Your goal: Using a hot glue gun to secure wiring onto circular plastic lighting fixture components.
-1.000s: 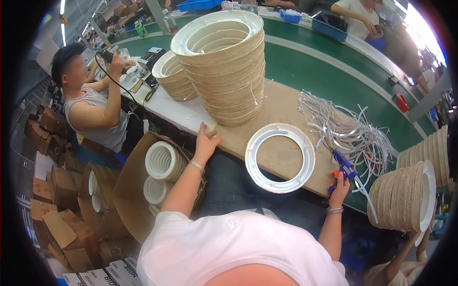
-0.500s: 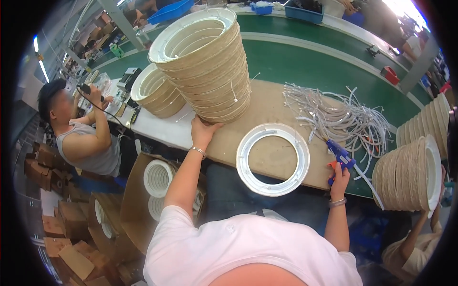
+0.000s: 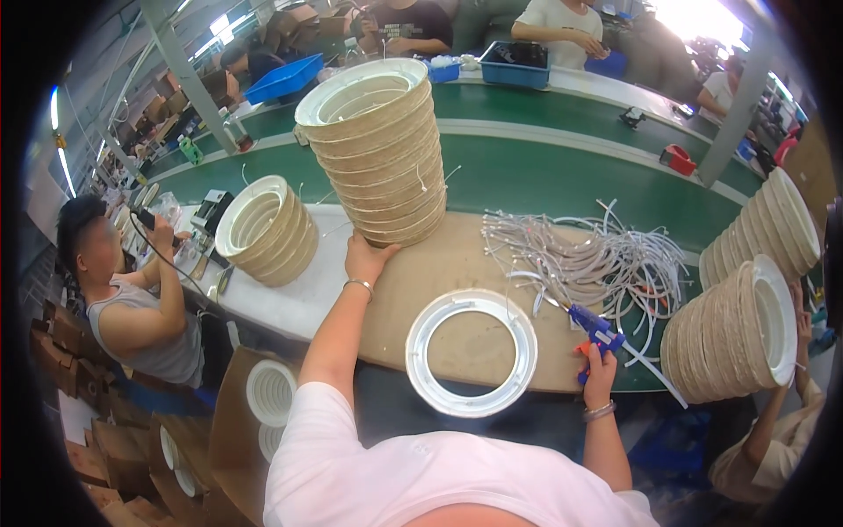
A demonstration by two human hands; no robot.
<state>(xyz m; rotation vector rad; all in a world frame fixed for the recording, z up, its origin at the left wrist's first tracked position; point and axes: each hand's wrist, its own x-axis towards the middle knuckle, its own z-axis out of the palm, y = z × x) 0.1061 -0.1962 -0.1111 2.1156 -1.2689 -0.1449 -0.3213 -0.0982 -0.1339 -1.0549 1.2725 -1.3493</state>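
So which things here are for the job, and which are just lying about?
Seem for the job:
- tall ring stack, left hand at its base
- blue glue gun, in right hand
- flat white ring
- pale cables

Probably just about:
- blue tray
- green bottle

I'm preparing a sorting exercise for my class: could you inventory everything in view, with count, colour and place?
tall ring stack: one, beige and white, at the left hand
short ring stack: one, beige and white, left on the bench
single ring: one, white, front edge of the board
board: one, brown, centre
cables: many, pale, board's right
glue gun: one, blue and orange, in the right hand
tilted ring stacks: two, beige and white, far right
cardboard boxes: several, brown, lower left
blue trays: at least two, far side
red holder: one, upper right
co-workers: several, around
small background items: too indistinct to count
left hand: one, tall stack's base
right hand: one, around the glue gun
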